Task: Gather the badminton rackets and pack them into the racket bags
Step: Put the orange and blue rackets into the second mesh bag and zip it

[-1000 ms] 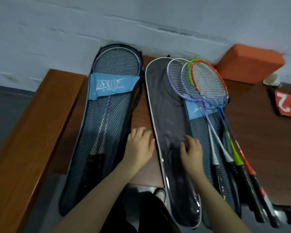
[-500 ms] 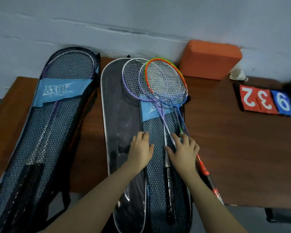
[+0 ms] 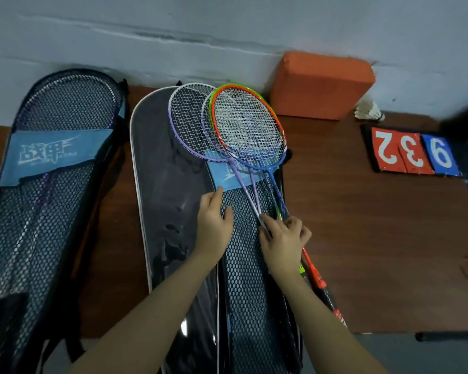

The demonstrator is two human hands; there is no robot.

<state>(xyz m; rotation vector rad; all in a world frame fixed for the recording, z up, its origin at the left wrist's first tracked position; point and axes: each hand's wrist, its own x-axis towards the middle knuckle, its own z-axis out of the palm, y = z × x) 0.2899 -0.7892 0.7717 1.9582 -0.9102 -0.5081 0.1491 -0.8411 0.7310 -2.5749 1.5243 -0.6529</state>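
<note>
Right hand [image 3: 284, 237] curls round the bunched shafts of the loose purple, green and orange-blue badminton rackets [image 3: 227, 128] lying on the open black mesh-panel racket bag [image 3: 249, 279]; left hand [image 3: 214, 222] presses flat, fingers straight, on its mesh. Risk: fanned heads snag the mesh or flap edge going in. The zipped black mesh racket bag [image 3: 46, 201] at left already holds a purple racket.

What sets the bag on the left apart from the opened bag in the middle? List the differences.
The left bag is closed, with a racket visible inside through its mesh; the middle bag lies opened, its dark flap spread flat. Nothing lies on top of the left bag, while a fan of rackets lies on the middle bag's mesh. No hands touch the left bag; the left hand rests on the middle one. Both share dark mesh and a blue printed band.
</note>
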